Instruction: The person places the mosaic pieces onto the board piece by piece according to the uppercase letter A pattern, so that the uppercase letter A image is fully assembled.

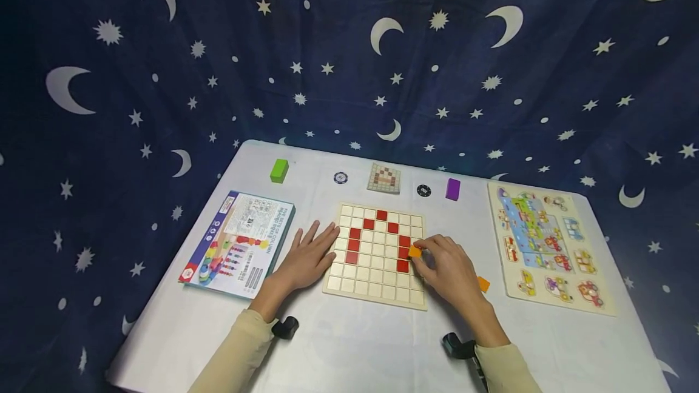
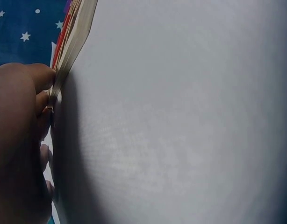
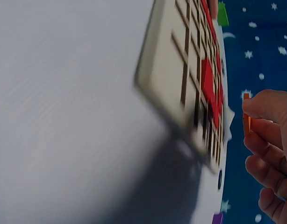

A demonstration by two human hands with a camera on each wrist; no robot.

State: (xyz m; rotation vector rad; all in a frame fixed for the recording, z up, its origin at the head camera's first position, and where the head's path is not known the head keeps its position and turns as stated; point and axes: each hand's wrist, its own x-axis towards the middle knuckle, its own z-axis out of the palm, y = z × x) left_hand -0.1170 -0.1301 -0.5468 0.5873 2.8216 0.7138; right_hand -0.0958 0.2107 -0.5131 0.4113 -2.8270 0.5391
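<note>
A cream gridded board (image 1: pixel 377 278) lies on the white table, with several red tiles (image 1: pixel 403 266) forming an arch in its cells. My right hand (image 1: pixel 449 265) pinches a thin orange square tile (image 1: pixel 415 251) between thumb and fingers, over the board's right edge beside the red column. In the right wrist view, the orange tile (image 3: pixel 246 116) appears edge-on, raised above the board (image 3: pixel 162 70). Flat with its fingers extended, my left hand (image 1: pixel 308 262) rests at the board's left edge; its thumb and fingertips meet that edge in the left wrist view.
Behind the board lie a small pattern card (image 1: pixel 384 178), two round chips (image 1: pixel 341 178), a green block (image 1: pixel 279 171) and a purple block (image 1: pixel 452 189). A boxed set (image 1: pixel 240 244) is left; a picture puzzle (image 1: pixel 551 247) is right. Another orange piece (image 1: pixel 483 284) lies by my right wrist.
</note>
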